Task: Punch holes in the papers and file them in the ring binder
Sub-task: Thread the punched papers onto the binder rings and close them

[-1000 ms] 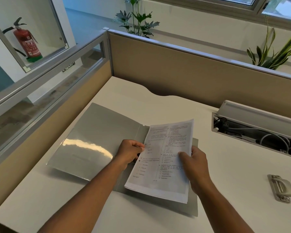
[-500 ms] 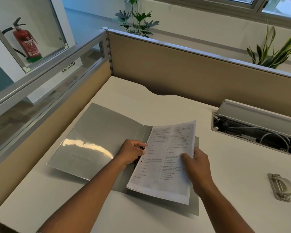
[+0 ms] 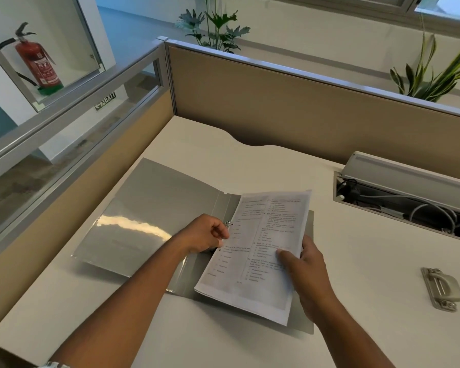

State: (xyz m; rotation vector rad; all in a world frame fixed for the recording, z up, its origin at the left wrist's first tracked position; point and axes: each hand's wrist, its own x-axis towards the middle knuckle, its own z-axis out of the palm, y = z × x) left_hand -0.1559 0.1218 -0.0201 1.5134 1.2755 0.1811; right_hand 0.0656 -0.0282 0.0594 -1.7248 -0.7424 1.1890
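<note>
Papers (image 3: 258,251): a thin stack of printed white sheets, held over the right half of the open ring binder (image 3: 149,216), which lies flat on the white desk (image 3: 356,261). Head view, the only one. Your left hand (image 3: 205,235) has its fingers curled at the stack's left margin and seems to pinch that edge just beside the upper ring (image 3: 228,223). Your right hand (image 3: 306,264) grips the right edge, thumb on top, fingers underneath. The stack is tilted, right side raised, left margin down at the spine. One punched hole (image 3: 220,250) shows dark by your left hand. The lower ring is hidden, and whether the rings are open is too small to tell. Likely step: seating the holes on the rings. Keep the sheets squared, line the hole over its prong, then lower straight down. A sideways drag could tear the thin margin. The paper is matte, limp and slightly bowed. The binder covers are grey, smooth and glossy, catching window glare. The ring is thin bright metal. A hole punch (image 3: 442,289), grey with a domed lever, sits well apart to your right.
</note>
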